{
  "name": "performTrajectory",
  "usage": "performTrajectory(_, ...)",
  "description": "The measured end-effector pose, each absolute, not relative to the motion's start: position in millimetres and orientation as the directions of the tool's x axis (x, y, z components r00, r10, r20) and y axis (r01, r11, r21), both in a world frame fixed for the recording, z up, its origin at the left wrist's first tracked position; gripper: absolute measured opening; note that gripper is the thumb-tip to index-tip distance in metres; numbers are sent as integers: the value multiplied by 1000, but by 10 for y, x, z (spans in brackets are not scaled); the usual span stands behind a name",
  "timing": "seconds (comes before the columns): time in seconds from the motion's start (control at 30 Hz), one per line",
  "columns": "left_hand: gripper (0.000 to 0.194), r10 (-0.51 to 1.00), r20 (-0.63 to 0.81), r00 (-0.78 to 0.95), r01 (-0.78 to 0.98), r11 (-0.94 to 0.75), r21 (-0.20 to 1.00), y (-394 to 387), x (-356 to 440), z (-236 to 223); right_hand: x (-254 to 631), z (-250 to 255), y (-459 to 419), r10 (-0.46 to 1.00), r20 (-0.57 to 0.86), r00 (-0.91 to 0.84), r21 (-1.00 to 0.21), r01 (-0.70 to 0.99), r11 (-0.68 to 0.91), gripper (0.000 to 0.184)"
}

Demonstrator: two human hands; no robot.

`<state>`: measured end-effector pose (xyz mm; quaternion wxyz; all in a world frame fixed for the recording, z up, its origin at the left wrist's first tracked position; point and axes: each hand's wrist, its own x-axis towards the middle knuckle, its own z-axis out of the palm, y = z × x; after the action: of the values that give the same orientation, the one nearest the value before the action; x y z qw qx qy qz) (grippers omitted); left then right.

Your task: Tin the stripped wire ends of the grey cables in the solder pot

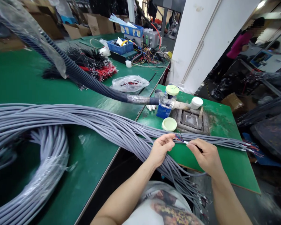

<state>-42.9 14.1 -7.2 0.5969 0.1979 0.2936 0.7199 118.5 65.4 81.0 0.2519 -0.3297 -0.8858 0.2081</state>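
My left hand (161, 149) pinches the thin coloured wires (179, 137) that fan out of a grey cable's stripped end. My right hand (204, 153) grips that same cable (186, 142) just behind the stripped end, fingers curled round it. Both hands hover over a thick bundle of grey cables (103, 125) that runs from the left across the green bench to the small green table (224, 162). The far ends of the bundle (250, 148) show coloured wire tips at the right.
A black corrugated hose (96, 84) ends over a blue box (164, 110) beside a metal solder pot (190, 120), with round lidded jars (169, 124) around it. A grey cable coil (44, 175) lies left. Black and red wire bundles (93, 65) sit behind. A person (242, 43) stands far right.
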Motion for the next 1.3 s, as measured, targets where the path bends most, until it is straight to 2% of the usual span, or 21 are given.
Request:
performTrajectory(0.13,40,983,0,-184,-651,-122,749,178,-567,21,1175,776,649,689,253,-679,-572,469,673,16)
performTrajectory(0.23,27,975,-30,-220,-585,-108,804,215,-559,74,1165,759,642,692,231,-684,-584,472,661,17)
performTrajectory(0.33,20,934,-82,-348,-545,-131,828,213,-447,62,1158,733,644,722,276,-634,-577,491,652,17)
performTrajectory(0.43,21,886,-195,-422,-627,-129,768,175,-275,0,1148,693,659,759,368,-537,-560,525,642,16)
performTrajectory(0.53,23,890,-291,-352,-756,-87,649,143,-144,-58,1135,659,674,770,437,-465,-532,557,638,15)
performTrajectory(0.6,26,905,-286,-314,-782,-76,619,144,-115,-65,1127,640,676,761,466,-452,-507,568,648,14)
performTrajectory(0.77,28,929,-181,-322,-730,-122,672,229,-180,53,1098,568,649,681,508,-528,-376,575,727,12)
performTrajectory(0.9,25,922,-196,-333,-705,-105,702,305,-230,155,1071,509,625,619,534,-576,-248,594,766,12)
performTrajectory(1.0,28,930,-248,-272,-788,-67,613,312,-225,153,1058,500,614,604,573,-554,-223,604,765,10)
performTrajectory(1.2,29,916,-401,-30,-960,85,267,232,-118,11,1095,511,636,593,654,-470,-245,610,753,5)
performTrajectory(1.3,35,932,-361,14,-952,122,279,187,-36,4,1097,479,655,598,659,-456,-248,619,745,3)
